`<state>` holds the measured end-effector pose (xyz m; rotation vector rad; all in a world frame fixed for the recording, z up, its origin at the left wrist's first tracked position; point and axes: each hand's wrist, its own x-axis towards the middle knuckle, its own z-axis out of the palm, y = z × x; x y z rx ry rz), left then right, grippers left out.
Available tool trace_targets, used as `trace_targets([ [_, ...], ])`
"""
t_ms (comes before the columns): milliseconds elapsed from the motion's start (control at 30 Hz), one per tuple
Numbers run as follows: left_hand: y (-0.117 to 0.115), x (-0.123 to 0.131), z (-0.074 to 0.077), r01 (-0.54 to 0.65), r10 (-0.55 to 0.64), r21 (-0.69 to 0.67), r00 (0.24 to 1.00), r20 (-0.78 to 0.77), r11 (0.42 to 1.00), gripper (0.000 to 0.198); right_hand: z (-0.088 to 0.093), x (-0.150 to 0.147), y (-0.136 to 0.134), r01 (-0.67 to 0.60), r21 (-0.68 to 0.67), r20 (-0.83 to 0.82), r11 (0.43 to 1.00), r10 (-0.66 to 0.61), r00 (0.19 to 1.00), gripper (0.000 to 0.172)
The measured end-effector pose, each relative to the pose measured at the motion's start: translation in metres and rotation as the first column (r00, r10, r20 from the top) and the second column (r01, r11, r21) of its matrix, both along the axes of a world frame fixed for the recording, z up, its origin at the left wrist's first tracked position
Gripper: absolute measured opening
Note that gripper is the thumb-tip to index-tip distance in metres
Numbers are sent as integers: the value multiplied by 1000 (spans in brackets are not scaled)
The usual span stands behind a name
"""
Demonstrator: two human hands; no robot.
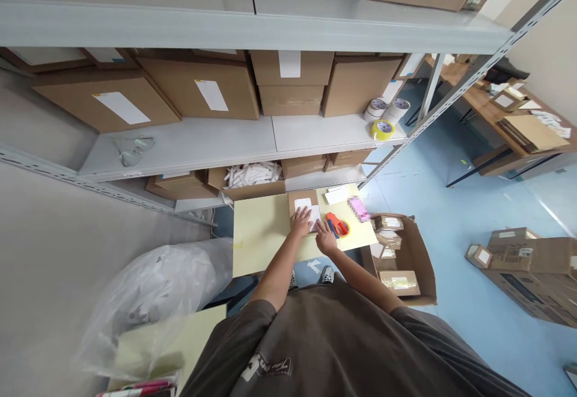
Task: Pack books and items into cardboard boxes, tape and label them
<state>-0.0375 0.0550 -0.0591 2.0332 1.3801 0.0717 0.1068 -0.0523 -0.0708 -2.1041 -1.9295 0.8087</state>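
On the pale yellow table [256, 228] lies a small brown cardboard box [296, 196] with a white label [314, 212] on its top. My left hand [301, 221] rests flat on the label with its fingers spread. From the right, my right hand [325, 238] touches the label's near right edge, fingers stretched forward. Just beyond it is an orange and blue tape dispenser [334, 224] with a yellow tape roll. White slips of paper [336, 195] lie at the table's far side, near a pink, pixelated object [359, 209].
A grey shelf [202, 144] with cardboard boxes [293, 101] and tape rolls [382, 130] stands in front. Right of the table, an open carton [426, 264] holds several small packed boxes. A translucent plastic bag [166, 289] bulges at left. Larger cartons [532, 276] sit farther right.
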Motion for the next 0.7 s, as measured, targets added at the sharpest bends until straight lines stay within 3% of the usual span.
trace_targets([
  [100, 0, -9, -3, -14, 15, -7, 996, 85, 1000, 70, -2, 5, -15, 46, 87, -153, 995, -33, 988, 67],
  [167, 0, -18, -3, -13, 14, -8, 993, 120, 1000, 70, -1, 8, -15, 154, 129, -231, 980, -122, 965, 62],
  [333, 1, -49, -3, -8, 9, -7, 993, 121, 1000, 71, 4, 6, 6, 408, -7, -334, 913, -387, 859, 60],
  [500, 0, -76, -2, 17, -17, 1, 994, 107, 1000, 71, 7, -17, 16, 423, -147, -428, 894, -443, 787, 55],
  [700, -3, -82, 4, -40, 43, -29, 994, 97, 999, 72, 10, -58, 15, 369, -214, -661, 905, -412, 627, 53],
])
